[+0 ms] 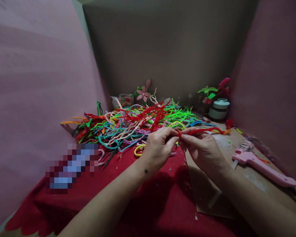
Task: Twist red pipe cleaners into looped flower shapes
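Both hands meet above the red cloth [148, 200], just in front of a heap of coloured pipe cleaners [138, 121]. A red pipe cleaner [207, 129] is pinched between them. My left hand [159, 146] grips its near end with thumb and forefinger. Close against it, my right hand [203, 149] pinches the same piece, and its free length stretches off to the right, ending near an orange bit. The spot where the fingertips meet is small and partly covered, so its exact shape is unclear.
On the right, a pink glue gun [263, 168] lies on a brown board [251, 187]. Behind it stands a jar with a pale lid [219, 110]. A pink pipe-cleaner flower [143, 93] rises behind the heap. A blurred-out object [74, 168] lies at left.
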The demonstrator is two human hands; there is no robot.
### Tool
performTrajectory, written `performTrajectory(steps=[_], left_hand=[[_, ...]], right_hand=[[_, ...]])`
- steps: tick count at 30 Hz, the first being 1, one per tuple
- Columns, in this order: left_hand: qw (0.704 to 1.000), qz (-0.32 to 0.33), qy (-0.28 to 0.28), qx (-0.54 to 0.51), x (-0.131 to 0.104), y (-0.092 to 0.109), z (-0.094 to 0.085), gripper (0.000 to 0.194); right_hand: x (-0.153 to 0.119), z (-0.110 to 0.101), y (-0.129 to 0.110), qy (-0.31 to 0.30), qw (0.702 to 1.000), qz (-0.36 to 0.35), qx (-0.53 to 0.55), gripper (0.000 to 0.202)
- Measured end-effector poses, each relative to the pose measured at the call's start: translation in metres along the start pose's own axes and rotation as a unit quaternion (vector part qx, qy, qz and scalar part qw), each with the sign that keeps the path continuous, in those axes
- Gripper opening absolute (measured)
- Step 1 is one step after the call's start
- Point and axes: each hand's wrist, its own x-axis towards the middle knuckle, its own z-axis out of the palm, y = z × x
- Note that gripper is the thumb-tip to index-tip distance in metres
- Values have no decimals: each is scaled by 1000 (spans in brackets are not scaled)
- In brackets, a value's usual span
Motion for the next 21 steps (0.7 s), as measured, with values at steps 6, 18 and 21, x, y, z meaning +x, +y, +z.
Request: performTrajectory(steps=[6, 18, 21], left_hand=[[999, -33, -27, -16, -2, -2, -4, 16], [999, 5, -36, 22, -2, -2, -7, 17], [999, -13, -47, 5, -1, -3, -8, 17]], right_hand=[[-5, 2, 3, 9, 984, -69, -165, 8], [-4, -1, 9, 7, 987, -52, -152, 5], [-4, 0, 10, 3, 988, -52, -143, 6]])
